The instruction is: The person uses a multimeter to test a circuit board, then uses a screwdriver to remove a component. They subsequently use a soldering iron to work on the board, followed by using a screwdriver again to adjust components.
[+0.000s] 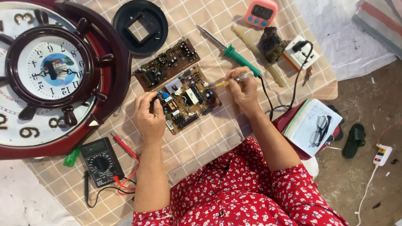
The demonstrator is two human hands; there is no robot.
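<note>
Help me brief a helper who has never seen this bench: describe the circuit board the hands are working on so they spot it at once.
Start at the big dark-red clock on the checked cloth, then look right to two brown boards. It is the nearer circuit board, with the left hand on its edge and the right hand holding a yellow-tipped tool toward it. Unlike the darker, narrower board behind, it carries blue and white parts.

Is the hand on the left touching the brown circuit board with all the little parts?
Touching. The head view shows the left hand resting on the near circuit board's left edge, fingers curled over it, no gap visible.
</note>
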